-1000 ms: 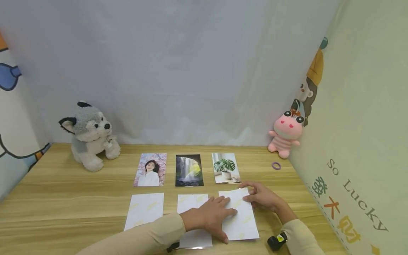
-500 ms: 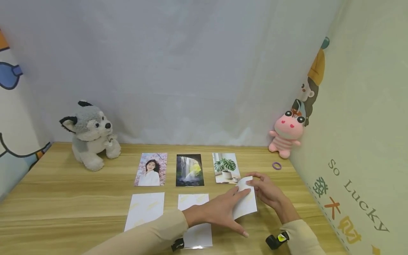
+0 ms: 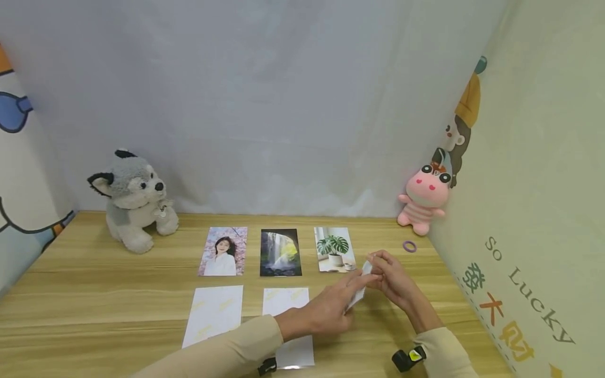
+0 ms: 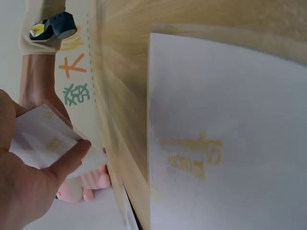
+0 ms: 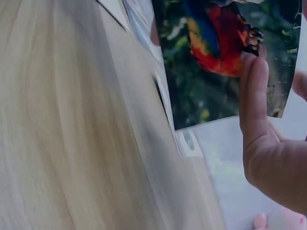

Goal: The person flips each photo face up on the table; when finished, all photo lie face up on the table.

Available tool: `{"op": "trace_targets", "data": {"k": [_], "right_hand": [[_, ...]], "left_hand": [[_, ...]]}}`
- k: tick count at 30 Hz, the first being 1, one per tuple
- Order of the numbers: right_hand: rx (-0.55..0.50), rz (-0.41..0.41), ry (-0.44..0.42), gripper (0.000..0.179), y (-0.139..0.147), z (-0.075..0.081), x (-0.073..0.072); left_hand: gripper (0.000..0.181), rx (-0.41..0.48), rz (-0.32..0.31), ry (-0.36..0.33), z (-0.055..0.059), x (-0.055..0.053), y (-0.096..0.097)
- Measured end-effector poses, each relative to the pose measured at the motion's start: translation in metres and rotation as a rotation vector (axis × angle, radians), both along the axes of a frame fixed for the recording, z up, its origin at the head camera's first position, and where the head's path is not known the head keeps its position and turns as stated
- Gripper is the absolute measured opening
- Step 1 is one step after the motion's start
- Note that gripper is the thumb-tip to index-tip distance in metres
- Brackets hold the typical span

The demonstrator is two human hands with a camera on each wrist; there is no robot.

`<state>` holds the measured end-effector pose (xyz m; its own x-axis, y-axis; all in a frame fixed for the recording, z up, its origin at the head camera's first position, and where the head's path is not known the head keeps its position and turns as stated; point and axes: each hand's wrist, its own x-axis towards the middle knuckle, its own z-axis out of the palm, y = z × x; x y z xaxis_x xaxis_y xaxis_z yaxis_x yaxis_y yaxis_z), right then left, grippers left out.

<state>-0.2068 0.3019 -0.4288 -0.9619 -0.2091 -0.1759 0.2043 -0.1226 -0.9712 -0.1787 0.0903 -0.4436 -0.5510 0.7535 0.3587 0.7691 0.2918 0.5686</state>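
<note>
Tilted up off the table, a photo print (image 4: 41, 136) is held between both hands, nearly edge-on in the head view. Its white back carries faint yellow lettering; its front, in the right wrist view, has a red, yellow and blue bird on dark green foliage. My left hand (image 3: 328, 310) holds the lower left side, its fingers along the back. My right hand (image 3: 394, 281) pinches the upper right part, with two fingers pressed on the picture face. Two more prints lie white side up, a left one (image 3: 215, 312) and a middle one (image 3: 295, 352) partly covered by the left arm.
Behind lie a portrait photo (image 3: 222, 252), a waterfall photo (image 3: 280, 253) and a plant photo (image 3: 334, 249), face up. A husky plush (image 3: 134, 202) stands back left. A pink plush (image 3: 423, 199) and a purple ring (image 3: 409, 246) are back right on the wooden table (image 3: 118, 310).
The right-hand print, first lying white side up on the table, has been lifted and tilted until almost edge-on. Both hands have moved with it, the left one to the right.
</note>
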Motion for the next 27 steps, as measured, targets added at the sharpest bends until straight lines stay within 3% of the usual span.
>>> {"op": "trace_targets", "data": {"k": [4, 6, 15, 20, 23, 27], "right_hand": [[0.080, -0.061, -0.001, 0.024, -0.005, 0.004, 0.001], [0.119, -0.075, -0.001, 0.027, -0.008, 0.005, 0.001], [0.173, -0.082, -0.034, 0.037, -0.005, 0.004, 0.000], [0.348, -0.133, -0.018, 0.033, -0.003, -0.002, 0.004], [0.438, -0.126, -0.003, 0.042, -0.007, -0.004, 0.006], [0.424, -0.077, 0.017, 0.053, -0.010, -0.003, 0.007]], "left_hand": [[0.087, 0.097, -0.018, -0.008, 0.000, -0.003, -0.001], [0.086, 0.105, -0.015, -0.038, -0.001, -0.003, -0.003], [0.084, 0.138, 0.059, -0.254, 0.001, -0.008, -0.017], [0.083, 0.263, 0.081, -0.381, 0.001, -0.013, -0.025], [0.083, 0.362, 0.096, -0.418, 0.001, -0.018, -0.027], [0.083, 0.435, 0.111, -0.456, 0.002, -0.021, -0.028]]}}
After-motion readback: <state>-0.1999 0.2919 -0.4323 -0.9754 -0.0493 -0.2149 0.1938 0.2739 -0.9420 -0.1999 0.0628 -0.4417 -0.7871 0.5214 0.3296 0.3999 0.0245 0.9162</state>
